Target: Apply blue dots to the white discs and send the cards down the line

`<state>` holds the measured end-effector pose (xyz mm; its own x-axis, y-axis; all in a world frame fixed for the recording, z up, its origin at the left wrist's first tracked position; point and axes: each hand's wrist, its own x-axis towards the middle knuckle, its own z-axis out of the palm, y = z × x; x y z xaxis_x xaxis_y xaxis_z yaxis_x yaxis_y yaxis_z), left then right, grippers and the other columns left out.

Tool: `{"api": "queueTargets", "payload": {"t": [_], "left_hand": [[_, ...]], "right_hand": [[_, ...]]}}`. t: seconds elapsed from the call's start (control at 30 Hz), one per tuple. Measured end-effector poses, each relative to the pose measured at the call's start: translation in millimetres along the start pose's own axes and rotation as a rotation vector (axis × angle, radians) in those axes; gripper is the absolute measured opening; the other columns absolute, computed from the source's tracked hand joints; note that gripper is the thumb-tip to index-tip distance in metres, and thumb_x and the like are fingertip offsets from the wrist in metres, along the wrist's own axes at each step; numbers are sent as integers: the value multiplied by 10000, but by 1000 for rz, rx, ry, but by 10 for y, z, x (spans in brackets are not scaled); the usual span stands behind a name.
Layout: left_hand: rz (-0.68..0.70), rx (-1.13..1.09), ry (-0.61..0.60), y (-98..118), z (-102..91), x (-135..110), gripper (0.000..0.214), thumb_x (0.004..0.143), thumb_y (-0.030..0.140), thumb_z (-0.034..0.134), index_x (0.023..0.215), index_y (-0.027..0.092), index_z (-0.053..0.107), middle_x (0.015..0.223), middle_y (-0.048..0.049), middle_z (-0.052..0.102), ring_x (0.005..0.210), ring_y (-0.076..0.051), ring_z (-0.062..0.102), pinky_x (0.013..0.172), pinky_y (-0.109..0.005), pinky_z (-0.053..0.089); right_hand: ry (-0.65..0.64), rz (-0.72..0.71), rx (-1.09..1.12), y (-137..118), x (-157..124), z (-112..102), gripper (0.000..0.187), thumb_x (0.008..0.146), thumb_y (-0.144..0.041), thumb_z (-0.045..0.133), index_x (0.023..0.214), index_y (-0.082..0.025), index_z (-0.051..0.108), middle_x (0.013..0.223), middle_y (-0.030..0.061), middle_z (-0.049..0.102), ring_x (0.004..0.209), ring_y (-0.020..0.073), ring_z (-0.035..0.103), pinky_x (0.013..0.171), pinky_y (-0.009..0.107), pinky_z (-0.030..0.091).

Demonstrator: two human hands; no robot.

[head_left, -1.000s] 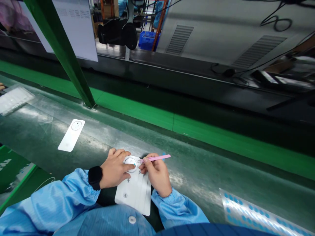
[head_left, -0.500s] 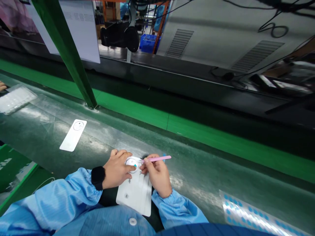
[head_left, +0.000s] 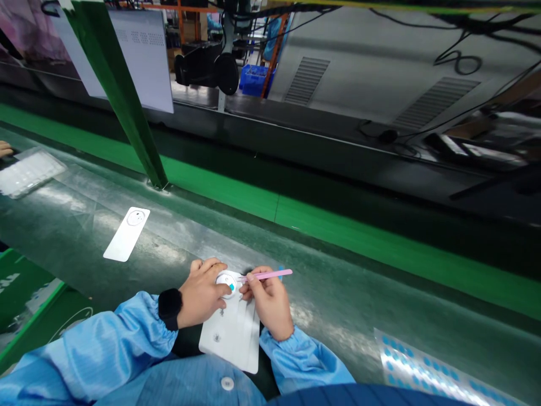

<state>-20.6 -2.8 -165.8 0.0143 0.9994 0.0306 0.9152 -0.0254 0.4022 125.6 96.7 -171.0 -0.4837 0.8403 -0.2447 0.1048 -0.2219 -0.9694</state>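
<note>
A white phone back cover (head_left: 230, 338) with a round camera ring (head_left: 225, 280) near its top lies in front of me at the bench edge. My left hand (head_left: 203, 293), a black watch on its wrist, grips the cover's upper left side. Its thumb presses beside a small blue dot (head_left: 231, 287) inside the ring. From the right, my right hand (head_left: 270, 301) pinches pink tweezers (head_left: 274, 274), their tips at the ring's right edge. Another bit of blue shows behind the tweezers' rear part.
A second white back cover (head_left: 127, 237) lies on the bench to the left. A clear sheet of blue dots (head_left: 418, 366) is at lower right. Further left are a clear plastic tray (head_left: 31, 172) and another person's hand (head_left: 5, 149). A green post (head_left: 122, 101) rises from the bench.
The view has shifted slightly. Both hands keep nearly the same place on the cover, and the tweezers stay at the ring's edge.
</note>
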Motion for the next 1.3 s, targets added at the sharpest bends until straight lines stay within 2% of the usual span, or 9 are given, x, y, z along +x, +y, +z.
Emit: {"api": "queueTargets", "payload": {"t": [0.17,0.4,0.53,0.67,0.9,1.03,1.1,1.17,1.3], "left_hand": [[-85,-31,-67,33,-15,36,264,696,245,766,924,222,635,1232,-68,530,1185,-305,412,889,-441,317],[-223,-340,-119,-79,-286,295,353,621,62,623,930,206,529,1125,-20,514,998,-169,534,872,-285,412],[-189,-391,-96,-166,-461,461,339,602,103,606,917,214,549,1064,-13,574,1009,-199,545,903,-308,411],[-229,-478,-99,-300,-645,641,287,661,212,587,946,229,564,907,23,640,852,-183,587,781,-282,448],[-270,-391,69,-915,-1261,1602,384,671,227,580,1046,191,510,870,18,642,785,-162,612,684,-242,481],[-322,-232,235,-1109,-1533,2048,428,640,223,644,1054,179,549,981,-36,629,966,-226,568,887,-327,436],[-332,-172,332,-1046,-1543,2021,419,670,273,654,1063,165,553,1069,-76,599,1084,-268,503,982,-384,366],[-295,-131,363,-885,-1420,1791,377,707,335,653,1030,159,571,1080,-88,591,1101,-280,481,999,-405,347],[-130,-112,184,-452,-842,962,367,666,386,739,950,193,609,1010,-48,622,1010,-251,527,895,-373,423]], "right_hand": [[-3,21,82,21,31,-7,462,622,-582,733,745,-189,524,494,5,634,388,132,571,392,213,467],[12,86,532,-19,111,-95,420,522,-464,841,654,-190,551,506,-27,617,415,128,583,364,195,466],[3,124,629,-19,140,-119,423,488,-454,858,617,-188,555,487,-36,591,390,125,569,326,181,436],[1,149,679,-18,155,-134,418,492,-446,853,611,-186,548,484,-44,571,357,115,544,292,167,390],[3,192,688,-101,108,-190,358,543,-450,815,603,-216,550,507,-44,550,378,107,524,316,176,363],[104,124,593,-187,41,-351,361,535,-490,799,605,-235,553,506,-34,536,387,126,507,319,207,347],[177,73,532,-233,8,-507,379,526,-503,803,610,-231,553,506,-31,538,400,129,511,329,213,358],[253,52,425,-288,-16,-687,411,514,-519,812,622,-220,552,506,-25,555,427,133,533,360,218,397],[348,110,157,-421,-6,-943,498,437,-557,834,654,-186,583,555,13,627,513,160,603,448,243,490]]}}
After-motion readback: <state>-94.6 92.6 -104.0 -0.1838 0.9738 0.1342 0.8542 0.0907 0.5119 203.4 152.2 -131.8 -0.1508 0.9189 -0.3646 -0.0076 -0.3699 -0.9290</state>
